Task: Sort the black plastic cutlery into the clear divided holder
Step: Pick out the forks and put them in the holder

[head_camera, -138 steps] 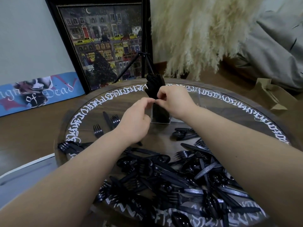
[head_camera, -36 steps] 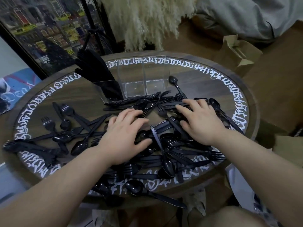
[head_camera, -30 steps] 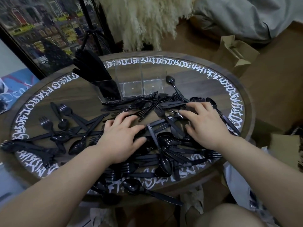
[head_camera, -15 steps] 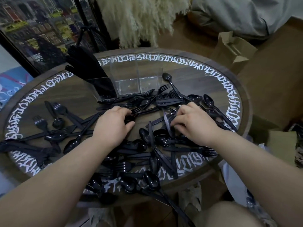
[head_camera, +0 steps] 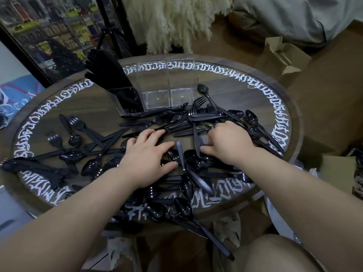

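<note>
The round wooden surface (head_camera: 102, 114), ringed with white lettering, carries everything. Toward its far edge stands the clear divided holder (head_camera: 157, 91) with 3 compartments visible: the leftmost is packed with black pieces standing on end and fanning out leftward, and the other 2 look empty.

Just in front of the holder, and spreading toward the near rim, lies the loose cutlery (head_camera: 196, 118): thin, glossy black forks, spoons and knives, crossed and overlapping in a tangled heap. A smaller scatter lies well to the holder's front left, and a few pieces overhang the near edge.

Both hands work in the heap in front of the holder. The left hand (head_camera: 149, 154) lies flat with fingers spread and straight, pressing on the pieces, holding nothing. The right hand (head_camera: 225, 144) has its fingers curled down into the pile; whether it has actually pinched a piece, I cannot tell.

Judging by this, the step in hand is picking out like pieces from the pile. The next move calls for freeing 1 kind from the tangle, gathering its handles together, and dropping it upright into an empty compartment.
</note>
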Motion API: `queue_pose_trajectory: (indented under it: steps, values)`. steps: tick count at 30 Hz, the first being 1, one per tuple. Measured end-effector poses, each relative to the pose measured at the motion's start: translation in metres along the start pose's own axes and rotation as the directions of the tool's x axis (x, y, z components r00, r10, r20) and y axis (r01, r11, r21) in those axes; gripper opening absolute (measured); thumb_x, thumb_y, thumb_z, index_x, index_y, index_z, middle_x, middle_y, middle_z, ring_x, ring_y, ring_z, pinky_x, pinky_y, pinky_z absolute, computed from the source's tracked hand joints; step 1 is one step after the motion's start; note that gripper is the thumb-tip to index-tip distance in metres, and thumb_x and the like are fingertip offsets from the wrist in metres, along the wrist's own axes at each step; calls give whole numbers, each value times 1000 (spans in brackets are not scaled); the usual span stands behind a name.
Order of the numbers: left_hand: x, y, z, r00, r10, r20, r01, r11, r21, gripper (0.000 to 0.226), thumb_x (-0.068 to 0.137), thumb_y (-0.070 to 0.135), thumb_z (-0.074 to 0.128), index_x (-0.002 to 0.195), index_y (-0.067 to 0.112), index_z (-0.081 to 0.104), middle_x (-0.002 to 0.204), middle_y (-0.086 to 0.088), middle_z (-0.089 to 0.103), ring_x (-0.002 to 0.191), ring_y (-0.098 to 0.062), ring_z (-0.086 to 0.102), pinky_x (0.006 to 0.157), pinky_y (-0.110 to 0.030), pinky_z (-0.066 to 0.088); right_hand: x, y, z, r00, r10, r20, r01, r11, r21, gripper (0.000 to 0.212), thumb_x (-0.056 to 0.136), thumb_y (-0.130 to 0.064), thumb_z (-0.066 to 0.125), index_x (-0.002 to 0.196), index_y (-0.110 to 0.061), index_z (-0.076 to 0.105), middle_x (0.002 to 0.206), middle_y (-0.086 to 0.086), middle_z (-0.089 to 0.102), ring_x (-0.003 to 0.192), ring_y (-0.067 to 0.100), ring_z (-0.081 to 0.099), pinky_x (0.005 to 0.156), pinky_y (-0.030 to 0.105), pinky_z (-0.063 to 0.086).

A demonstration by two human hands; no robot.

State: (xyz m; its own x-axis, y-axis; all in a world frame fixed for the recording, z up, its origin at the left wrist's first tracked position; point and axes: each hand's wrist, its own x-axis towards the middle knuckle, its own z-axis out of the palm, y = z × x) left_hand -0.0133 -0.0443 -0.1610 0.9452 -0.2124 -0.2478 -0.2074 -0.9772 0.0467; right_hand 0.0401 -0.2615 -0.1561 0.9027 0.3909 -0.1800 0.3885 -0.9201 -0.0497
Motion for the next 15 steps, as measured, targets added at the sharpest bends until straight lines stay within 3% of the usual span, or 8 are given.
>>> queue_pose_trajectory:
  steps: [3,7,9,12,15]
  values:
    - [4,-4,2,998,-61,-32,62,998,23,61,89,66,37,144,41,31,158,5,14,143,-22,3,110,-50,18,7,-7,-3,1000,-23,3,23,1000,-4,48,85,-60,53,78,-14,63,81,2,56,89,27,56,63,29,42]
    - [7,-11,0,988,-126,-89,128,992,14,55,92,56,42,143,35,36,156,5,20,142,-22,9,109,-49,21,14,-9,-5,997,-82,2,81,995,63,44,83,-57,60,102,-18,64,100,3,61,96,26,57,73,33,48]
    - [5,-13,0,977,-133,-167,125,990,-59,50,94,47,46,141,32,41,154,5,25,141,-21,13,107,-48,23,15,-7,-5,997,-72,12,71,994,80,42,82,-57,61,97,-18,63,96,2,61,92,26,59,72,34,49]
    - [0,-10,-4,958,-7,-286,-43,985,-166,44,94,45,42,136,34,48,149,6,33,138,-19,19,106,-47,24,15,-6,-4,998,-19,62,14,997,82,44,78,-61,62,77,-18,56,75,-3,56,79,24,57,61,30,40]
    - [-1,0,-5,967,156,-202,-185,974,-134,56,87,60,23,135,42,45,152,7,28,140,-18,14,108,-50,23,17,-13,-5,997,11,81,-17,997,73,47,76,-64,62,65,-20,49,65,-5,50,69,23,52,59,28,37]
